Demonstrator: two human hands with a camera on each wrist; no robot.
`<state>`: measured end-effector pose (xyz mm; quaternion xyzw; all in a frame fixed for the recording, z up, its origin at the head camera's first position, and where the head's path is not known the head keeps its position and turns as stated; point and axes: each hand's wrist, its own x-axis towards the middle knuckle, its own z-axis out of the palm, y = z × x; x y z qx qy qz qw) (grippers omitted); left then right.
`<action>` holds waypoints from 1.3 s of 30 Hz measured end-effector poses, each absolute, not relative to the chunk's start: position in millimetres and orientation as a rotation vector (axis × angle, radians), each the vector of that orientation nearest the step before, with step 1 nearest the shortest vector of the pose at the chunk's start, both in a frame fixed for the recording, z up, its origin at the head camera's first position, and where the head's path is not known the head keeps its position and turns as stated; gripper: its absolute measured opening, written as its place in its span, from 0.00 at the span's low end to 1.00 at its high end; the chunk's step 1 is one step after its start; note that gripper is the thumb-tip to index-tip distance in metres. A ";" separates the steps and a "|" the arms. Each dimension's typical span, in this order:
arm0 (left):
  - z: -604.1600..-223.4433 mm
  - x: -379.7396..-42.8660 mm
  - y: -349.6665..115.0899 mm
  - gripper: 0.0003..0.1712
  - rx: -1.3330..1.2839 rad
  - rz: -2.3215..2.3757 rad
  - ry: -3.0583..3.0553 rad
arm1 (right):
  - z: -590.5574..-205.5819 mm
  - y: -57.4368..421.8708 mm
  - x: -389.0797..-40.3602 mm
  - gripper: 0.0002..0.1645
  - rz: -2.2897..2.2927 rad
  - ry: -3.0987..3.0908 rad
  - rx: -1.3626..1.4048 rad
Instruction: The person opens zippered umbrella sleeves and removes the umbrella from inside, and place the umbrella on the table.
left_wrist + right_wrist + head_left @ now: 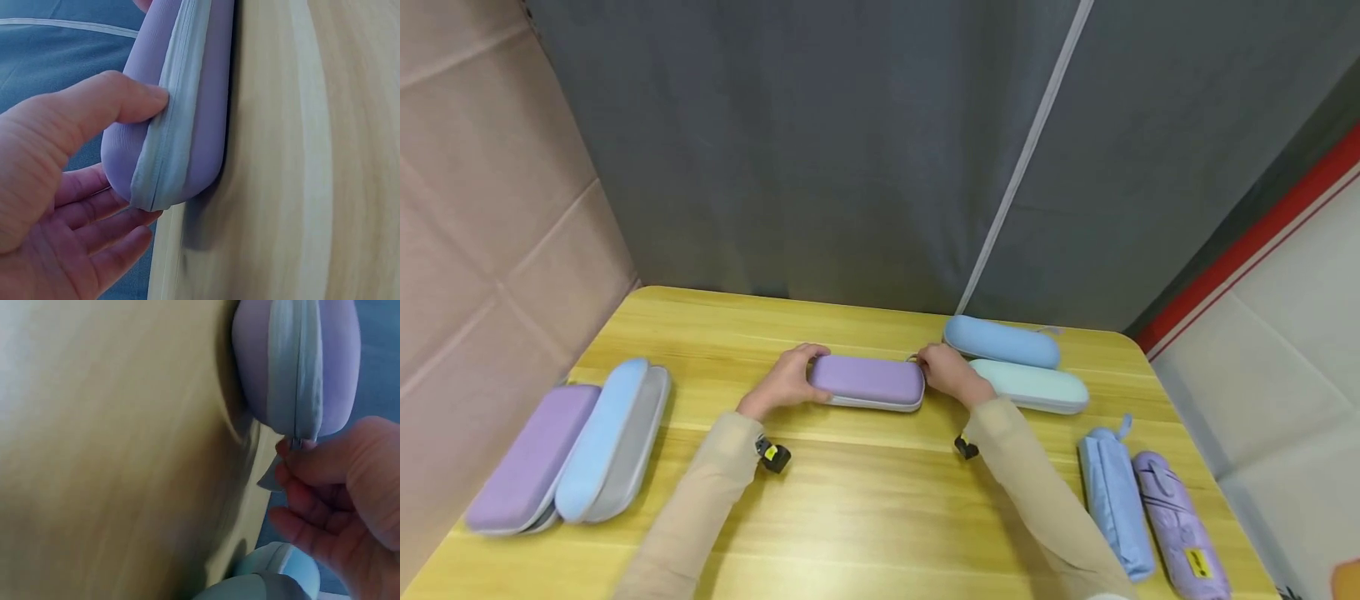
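A purple zip pencil case point(867, 379) with a pale zip band lies near the middle of the table. My left hand point(788, 380) grips its left end; in the left wrist view the thumb point(134, 99) presses the zip band and the other fingers wrap beneath the end. At the opposite end my right hand point(951, 369) pinches the zipper pull point(296, 444), and a small tab point(270, 478) sticks out between the fingers. The zip looks closed along the side seen in both wrist views; its far side is hidden.
Right of the case lie a blue case point(1002, 342) and a mint case point(1032, 386). A soft blue pouch point(1117, 504) and a purple pouch point(1180, 525) sit at the right edge. On the left, a purple case point(535, 458) touches a blue-and-grey case point(613, 442). A grey curtain point(812, 150) hangs behind.
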<state>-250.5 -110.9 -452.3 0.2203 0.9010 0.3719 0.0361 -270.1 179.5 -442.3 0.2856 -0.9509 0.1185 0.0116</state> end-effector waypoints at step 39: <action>-447.4 -211.4 -92.6 0.36 0.487 0.825 3.097 | -445.5 157.7 -211.9 0.13 0.534 -2.893 0.858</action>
